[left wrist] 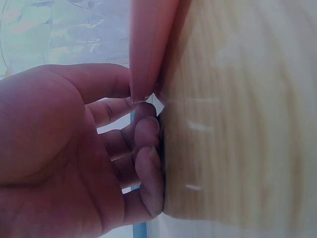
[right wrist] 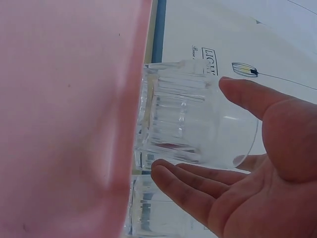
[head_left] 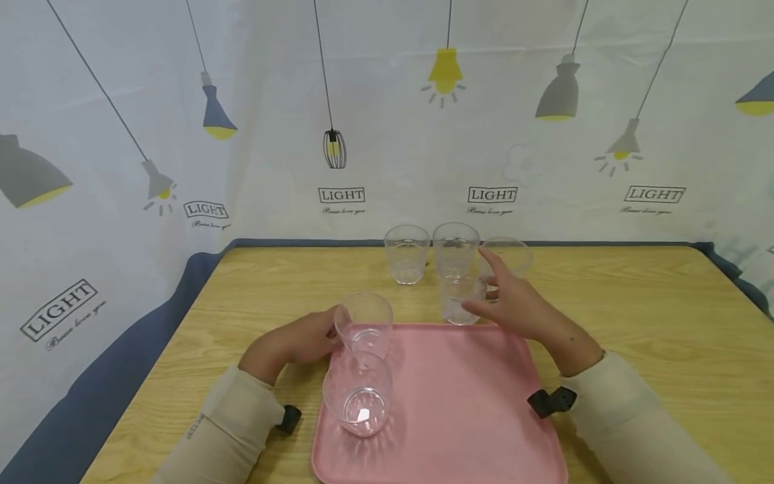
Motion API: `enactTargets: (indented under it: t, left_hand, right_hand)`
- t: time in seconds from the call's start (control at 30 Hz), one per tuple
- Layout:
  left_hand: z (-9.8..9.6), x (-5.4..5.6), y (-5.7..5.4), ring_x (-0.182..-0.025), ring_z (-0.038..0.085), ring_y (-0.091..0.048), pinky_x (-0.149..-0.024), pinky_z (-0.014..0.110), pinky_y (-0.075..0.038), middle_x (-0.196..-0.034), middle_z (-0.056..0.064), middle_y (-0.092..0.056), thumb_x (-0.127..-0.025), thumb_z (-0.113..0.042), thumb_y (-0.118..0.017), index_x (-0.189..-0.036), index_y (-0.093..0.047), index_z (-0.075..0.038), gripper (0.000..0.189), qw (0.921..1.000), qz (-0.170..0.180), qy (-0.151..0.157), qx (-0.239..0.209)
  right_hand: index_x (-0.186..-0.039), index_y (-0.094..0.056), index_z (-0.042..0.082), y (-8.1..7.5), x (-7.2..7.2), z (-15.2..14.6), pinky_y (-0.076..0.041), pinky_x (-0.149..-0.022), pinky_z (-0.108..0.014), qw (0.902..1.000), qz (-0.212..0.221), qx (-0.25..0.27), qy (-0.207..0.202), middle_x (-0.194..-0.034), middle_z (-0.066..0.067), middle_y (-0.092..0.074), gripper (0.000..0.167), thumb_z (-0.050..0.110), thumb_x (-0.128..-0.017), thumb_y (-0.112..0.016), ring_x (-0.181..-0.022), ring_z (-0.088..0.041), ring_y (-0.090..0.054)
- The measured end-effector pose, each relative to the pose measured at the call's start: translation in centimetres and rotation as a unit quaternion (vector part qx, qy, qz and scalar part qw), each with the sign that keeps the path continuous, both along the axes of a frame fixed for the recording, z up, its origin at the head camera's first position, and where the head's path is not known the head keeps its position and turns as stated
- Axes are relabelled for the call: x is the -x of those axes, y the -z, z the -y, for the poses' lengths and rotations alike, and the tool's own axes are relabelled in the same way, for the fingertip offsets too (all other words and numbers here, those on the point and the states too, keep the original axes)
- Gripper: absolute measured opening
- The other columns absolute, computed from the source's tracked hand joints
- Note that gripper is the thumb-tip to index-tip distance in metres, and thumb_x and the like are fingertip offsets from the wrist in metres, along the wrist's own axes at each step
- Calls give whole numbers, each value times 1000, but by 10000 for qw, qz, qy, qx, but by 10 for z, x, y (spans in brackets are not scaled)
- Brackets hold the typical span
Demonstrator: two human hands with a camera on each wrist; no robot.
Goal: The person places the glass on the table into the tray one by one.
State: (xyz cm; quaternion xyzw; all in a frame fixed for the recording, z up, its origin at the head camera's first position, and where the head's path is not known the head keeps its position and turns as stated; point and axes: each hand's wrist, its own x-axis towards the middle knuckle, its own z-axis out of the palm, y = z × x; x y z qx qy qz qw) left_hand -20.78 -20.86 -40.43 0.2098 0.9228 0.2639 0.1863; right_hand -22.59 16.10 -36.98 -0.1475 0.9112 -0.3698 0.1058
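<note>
My left hand [head_left: 311, 336] is at the far left corner of the pink tray [head_left: 465, 410]. In the left wrist view the thumb lies against the tray's rim, with the other fingers curled beside it near the table. A clear glass [head_left: 363, 312] stands close to that hand on the tray, and another clear glass [head_left: 359, 403] stands nearer me. Just past the tray's far rim is a third clear glass [right wrist: 198, 119]. My right hand [head_left: 514, 302] surrounds it loosely, thumb and fingers spread apart; contact cannot be made out.
Behind the right hand, several more clear glasses stand toward the table's back edge, among them one at the left [head_left: 408, 259] and one partly hidden by the hand [head_left: 514, 252]. The wooden table [head_left: 653, 316] meets a printed cloth backdrop [head_left: 399, 121] at its back and left.
</note>
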Motion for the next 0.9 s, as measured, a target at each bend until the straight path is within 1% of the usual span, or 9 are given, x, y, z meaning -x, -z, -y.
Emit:
enactTargets:
  t: [0.13, 0.47, 0.67, 0.87, 0.9]
  left_hand:
    - [0, 0, 0, -129, 33, -54, -110, 53, -41, -127, 15, -62, -103, -19, -53, -118, -52, -10, 18, 10000, -21, -5, 7]
    - [-1, -2, -1, -131, 32, -53, -111, 52, -41, -130, 15, -61, -103, -18, -53, -121, -52, -11, 20, 9999, 76, -128, -30]
    - [-2, -2, -3, -129, 31, -53, -109, 52, -42, -129, 15, -61, -103, -18, -53, -120, -52, -11, 19, 9998, 103, -147, 12]
    - [-1, -2, -2, -128, 31, -54, -108, 52, -42, -127, 15, -61, -102, -17, -54, -119, -52, -10, 18, 10000, 13, -97, -12]
    - [-1, -2, -2, -126, 31, -55, -107, 52, -43, -125, 14, -62, -102, -17, -54, -117, -52, -10, 16, 10000, 1, -71, -15]
  right_hand:
    - [-161, 2, 19, 4, 2, 1, -53, -94, -53, 9999, 78, 4, 78, -151, -35, -38, 103, 39, -92, -71, -128, -43, -55]
    - [-161, 2, 16, 10, 6, 2, -52, -95, -53, 9998, 118, 94, 156, -150, -33, -38, 105, 44, -91, -71, -127, -42, -57]
    - [-161, 0, 16, 12, 6, 3, -54, -91, -51, 9996, 66, 211, 189, -146, -31, -42, 104, 42, -91, -72, -125, -42, -58]
    - [-161, -3, 14, 14, 7, 5, -56, -87, -47, 9995, -71, 223, 229, -139, -26, -50, 103, 41, -91, -73, -119, -41, -61]
    - [-161, -4, 14, 14, 7, 5, -56, -86, -47, 9994, -84, 225, 242, -138, -25, -51, 103, 41, -90, -73, -119, -40, -62]
